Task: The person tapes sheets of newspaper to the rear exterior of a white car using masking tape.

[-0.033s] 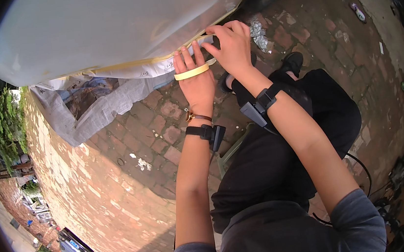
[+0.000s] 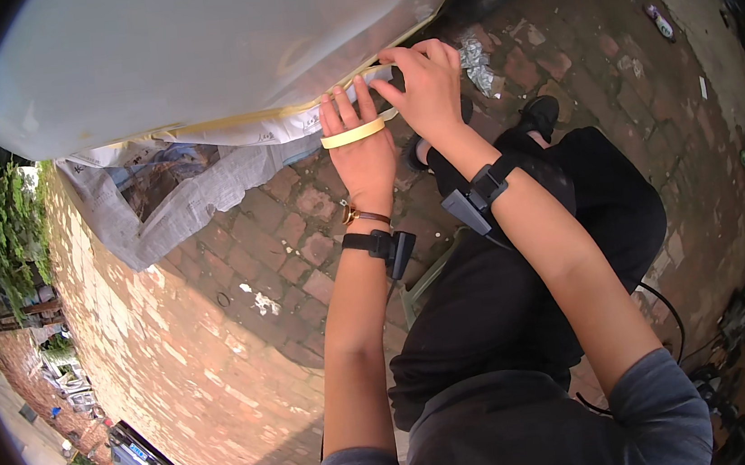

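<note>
Head view looks down on a person crouched beside a white car body panel (image 2: 190,52), taping newspaper (image 2: 176,176) along its lower edge. One roll of yellowish masking tape (image 2: 353,133) sits like a bracelet around the fingers of the left hand (image 2: 363,156), which is held fairly flat with fingers extended up against the paper's top margin, pressing rather than gripping. The right hand (image 2: 425,86) is curled with its fingertips pinched on the tape end or the paper edge right at the panel's rim (which of the two is too small to tell), touching the left hand's fingertips.

As for progress, my reading is that the job is partway along: a line of tape (image 2: 225,121) already runs along the seam from the left side up to the hands, holding the paper to the panel, and the sheet hangs down onto the brick paving (image 2: 220,339) there. To the right of the hands the panel edge looks bare, so that stretch seems left to cover.

Counted: one tape roll, two hands, two black wrist-worn devices (one on each forearm), one thin bracelet on the left wrist, one crumpled scrap of silvery foil (image 2: 474,60) on the bricks just beyond the right hand, and one black shoe (image 2: 542,113) in view.
</note>
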